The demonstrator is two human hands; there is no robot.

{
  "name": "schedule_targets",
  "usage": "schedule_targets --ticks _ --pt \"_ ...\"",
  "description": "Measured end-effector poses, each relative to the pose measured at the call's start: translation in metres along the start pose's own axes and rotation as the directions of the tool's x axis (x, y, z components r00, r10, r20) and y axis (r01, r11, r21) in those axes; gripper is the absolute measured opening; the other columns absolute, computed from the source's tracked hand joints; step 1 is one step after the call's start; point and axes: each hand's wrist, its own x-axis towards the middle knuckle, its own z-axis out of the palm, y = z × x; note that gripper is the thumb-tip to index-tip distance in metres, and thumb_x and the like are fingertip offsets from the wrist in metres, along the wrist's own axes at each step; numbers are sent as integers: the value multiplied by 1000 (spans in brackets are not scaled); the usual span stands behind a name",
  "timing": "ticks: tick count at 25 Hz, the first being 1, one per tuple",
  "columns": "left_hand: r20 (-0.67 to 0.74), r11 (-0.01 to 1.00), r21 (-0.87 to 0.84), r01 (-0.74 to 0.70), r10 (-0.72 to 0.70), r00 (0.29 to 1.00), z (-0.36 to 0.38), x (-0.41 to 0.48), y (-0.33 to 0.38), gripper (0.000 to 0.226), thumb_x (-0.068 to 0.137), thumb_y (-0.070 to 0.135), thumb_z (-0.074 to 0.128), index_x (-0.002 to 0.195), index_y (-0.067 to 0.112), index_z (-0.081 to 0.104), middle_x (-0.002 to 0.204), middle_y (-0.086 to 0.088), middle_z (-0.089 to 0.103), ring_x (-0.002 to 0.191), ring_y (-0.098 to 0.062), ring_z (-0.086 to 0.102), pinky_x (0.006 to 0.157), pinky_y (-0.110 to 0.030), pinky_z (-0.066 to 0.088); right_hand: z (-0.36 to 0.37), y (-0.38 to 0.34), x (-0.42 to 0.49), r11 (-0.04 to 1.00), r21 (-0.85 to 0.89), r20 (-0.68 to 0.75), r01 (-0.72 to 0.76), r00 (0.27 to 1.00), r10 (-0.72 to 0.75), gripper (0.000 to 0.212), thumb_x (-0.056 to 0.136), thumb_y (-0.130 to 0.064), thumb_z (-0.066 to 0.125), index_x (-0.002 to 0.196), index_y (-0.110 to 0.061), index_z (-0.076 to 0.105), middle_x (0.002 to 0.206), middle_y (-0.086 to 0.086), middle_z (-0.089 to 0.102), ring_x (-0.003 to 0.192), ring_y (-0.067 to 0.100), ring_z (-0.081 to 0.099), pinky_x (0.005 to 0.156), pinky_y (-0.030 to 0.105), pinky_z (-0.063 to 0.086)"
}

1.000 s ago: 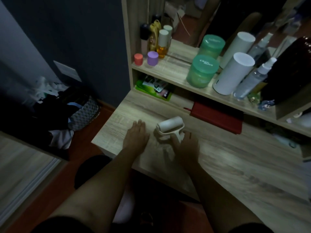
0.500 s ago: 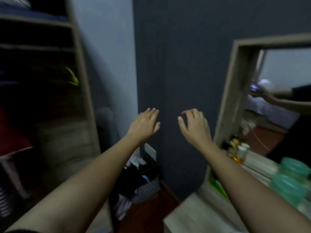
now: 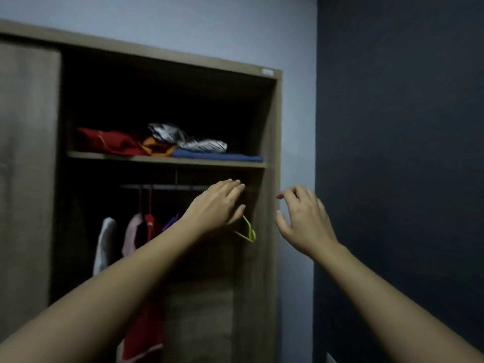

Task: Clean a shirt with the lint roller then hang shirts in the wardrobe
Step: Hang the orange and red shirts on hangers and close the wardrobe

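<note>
hands held nothing: left hand fingers straight, right hand spread | yellow hanger in wardrobe looked light, stiff, thin | I'd grab it near the hook

1. A pale blue-grey wall filled the top of the view and ran down in a narrow strip further right.
2. A dark navy wall took up the right side, meeting the pale one at an upright corner.
3. A red folded cloth with a thin yellow line lay at the left of a wooden shelf.
4. An orange cloth sat just beside it.
5. A crumpled white cloth with dark streaks rested on a flat blue folded cloth.
6. A small pale corner showed at the bottom edge, too little to identify.
</note>
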Motion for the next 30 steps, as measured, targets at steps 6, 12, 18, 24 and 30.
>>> schedule_targets --ticks 6,12,18,24,30 --pt "-79 993 118 1 9 997 -12 3 -151 56 85 39 39 121 1 57 120 -16 64 111 -28 61 94 -36 49 73 -84 111 994 -38 -69 100 992 -103 30 83 -27 56 110 -15 58 107 6 55 102 26 51 84 38 43" --pt "-85 979 199 -50 68 994 0 12 -227 53 77 23 68 123 -1 56 121 -18 63 109 -31 61 87 -39 55 122 -92 163 971 -185 -50 153 985 -164 25 76 -23 64 98 -13 59 95 7 57 87 28 56 72 37 46" --pt "-127 984 181 -5 29 991 28 55 -267 58 77 13 68 131 0 49 132 -18 55 118 -32 54 93 -38 49 160 -77 220 967 -202 -66 155 983 -172 34 80 -20 64 112 -11 56 105 9 58 92 28 58 74 39 46" --pt "-64 968 236 86 -73 995 55 121 -286 67 89 25 55 146 13 23 150 -6 31 133 -21 32 102 -31 36 190 -57 300 967 -204 -61 152 984 -167 48 88 -29 52 133 -18 40 130 6 46 117 24 46 94 40 41" --pt "261 865 426 264 -397 880 68 170 -311 82 82 43 61 148 23 17 135 -12 47 119 -32 50 88 -39 46 199 -55 358 987 48 353 154 921 -161 66 80 -32 63 139 -25 34 139 4 45 124 21 45 100 34 42"
